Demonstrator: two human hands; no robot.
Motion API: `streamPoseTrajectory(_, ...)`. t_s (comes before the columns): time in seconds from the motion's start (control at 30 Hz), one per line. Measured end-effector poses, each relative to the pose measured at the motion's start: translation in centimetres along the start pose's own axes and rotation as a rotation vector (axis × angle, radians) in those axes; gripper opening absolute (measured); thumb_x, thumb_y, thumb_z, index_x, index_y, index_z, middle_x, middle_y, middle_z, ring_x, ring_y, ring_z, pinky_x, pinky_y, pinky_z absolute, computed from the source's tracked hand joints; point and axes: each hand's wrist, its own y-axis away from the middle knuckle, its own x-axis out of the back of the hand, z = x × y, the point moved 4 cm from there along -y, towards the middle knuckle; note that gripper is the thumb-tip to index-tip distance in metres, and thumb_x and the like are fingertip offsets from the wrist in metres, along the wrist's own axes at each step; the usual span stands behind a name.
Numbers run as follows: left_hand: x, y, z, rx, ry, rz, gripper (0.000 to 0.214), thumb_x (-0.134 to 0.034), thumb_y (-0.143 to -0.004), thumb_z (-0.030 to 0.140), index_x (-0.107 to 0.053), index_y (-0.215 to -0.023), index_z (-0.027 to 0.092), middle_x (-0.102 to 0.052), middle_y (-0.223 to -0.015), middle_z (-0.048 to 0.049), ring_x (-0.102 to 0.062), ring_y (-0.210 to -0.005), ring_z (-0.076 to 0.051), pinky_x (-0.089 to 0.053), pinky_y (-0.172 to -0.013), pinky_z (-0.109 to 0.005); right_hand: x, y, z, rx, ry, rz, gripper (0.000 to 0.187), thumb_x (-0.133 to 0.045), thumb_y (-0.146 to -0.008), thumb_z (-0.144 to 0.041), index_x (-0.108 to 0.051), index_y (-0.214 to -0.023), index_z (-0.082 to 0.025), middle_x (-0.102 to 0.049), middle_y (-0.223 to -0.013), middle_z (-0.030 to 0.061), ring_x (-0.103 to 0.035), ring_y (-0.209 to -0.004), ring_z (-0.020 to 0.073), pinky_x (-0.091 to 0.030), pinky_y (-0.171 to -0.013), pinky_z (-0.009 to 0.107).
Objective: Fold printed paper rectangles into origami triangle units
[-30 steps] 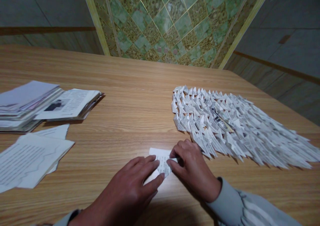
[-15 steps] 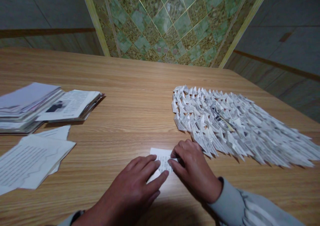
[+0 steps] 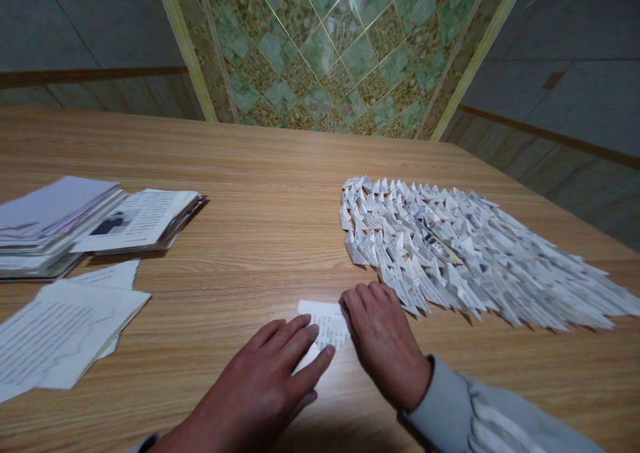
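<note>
A small folded piece of printed paper (image 3: 330, 325) lies on the table in front of me, partly covered by my hands. My left hand (image 3: 267, 373) rests on its left side, fingers stretched out and apart, the index finger and thumb touching the paper. At its right edge my right hand (image 3: 385, 343) is closed, fingers together and curled down over the edge; the thumb is hidden behind them. Just beyond the right hand begins a wide array of folded paper pieces (image 3: 440, 246) with pointed tips, set in close rows.
Loose sheets of printed paper (image 3: 85, 333) lie at the left. Behind them are a stack of papers (image 3: 55, 213) and a pile of printed pages (image 3: 145, 219) with a dark picture on top. The wooden table (image 3: 250, 173) reaches to a tiled wall (image 3: 320, 53).
My right hand has turned over, its fingers now curled over the paper's right edge and its thumb out of sight. More of the print shows. The left hand has hardly moved.
</note>
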Motion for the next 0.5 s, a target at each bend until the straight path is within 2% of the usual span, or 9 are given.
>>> streamPoseTrajectory(0.1, 0.2, -0.1, 0.0, 0.022, 0.026, -0.048, 0.041, -0.071, -0.086, 0.023, -0.06, -0.125, 0.024, -0.07, -0.118, -0.0121, -0.065, -0.108, -0.033, -0.053, -0.086, -0.046, 0.5, -0.3, 0.4, 0.006, -0.02, 0.016, 0.013, -0.063, -0.088, -0.005, -0.062, -0.088, -0.018, -0.061, -0.083, 0.0054, -0.05, -0.08, 0.0242, -0.034, -0.073, 0.037)
streamPoseTrajectory(0.17, 0.3, -0.2, 0.1, 0.042, 0.048, -0.08, 0.045, -0.073, -0.084, 0.021, -0.059, -0.126, 0.025, -0.069, -0.121, -0.0128, -0.065, -0.109, -0.034, -0.053, -0.087, -0.048, 1.4, -0.2, 0.3, 0.031, -0.067, 0.091, 0.011, -0.061, -0.091, -0.007, -0.063, -0.088, -0.017, -0.062, -0.083, 0.0055, -0.05, -0.08, 0.0235, -0.034, -0.071, 0.036)
streamPoseTrajectory(0.27, 0.4, -0.2, 0.2, 0.073, 0.073, -0.108, 0.046, -0.075, -0.083, 0.02, -0.06, -0.126, 0.026, -0.068, -0.123, -0.0123, -0.064, -0.111, -0.034, -0.054, -0.088, -0.049, 2.9, 0.8, -0.7, 0.149, -0.178, 0.224, 0.011, -0.056, -0.097, -0.015, -0.064, -0.089, -0.017, -0.065, -0.085, 0.0059, -0.05, -0.081, 0.0225, -0.035, -0.074, 0.035)
streamPoseTrajectory(0.37, 0.2, 0.0, 0.3, 0.097, 0.08, -0.102, 0.046, -0.071, -0.086, 0.021, -0.058, -0.129, 0.027, -0.066, -0.126, -0.0115, -0.062, -0.114, -0.033, -0.052, -0.091, -0.049, 3.3, 2.4, -1.7, 0.261, -0.273, 0.222, 0.02, -0.049, -0.101, -0.019, -0.065, -0.089, -0.019, -0.067, -0.083, 0.0041, -0.05, -0.079, 0.021, -0.035, -0.08, 0.037)
streamPoseTrajectory(0.5, 0.1, 0.3, 0.4, 0.086, 0.065, -0.082, 0.045, -0.07, -0.089, 0.024, -0.057, -0.132, 0.028, -0.064, -0.135, -0.0085, -0.06, -0.119, -0.034, -0.051, -0.093, -0.05, 2.9, 3.8, -1.4, 0.198, -0.256, 0.228, 0.027, -0.041, -0.103, -0.02, -0.065, -0.094, -0.019, -0.07, -0.09, 0.0047, -0.053, -0.084, 0.0218, -0.033, -0.092, 0.041)
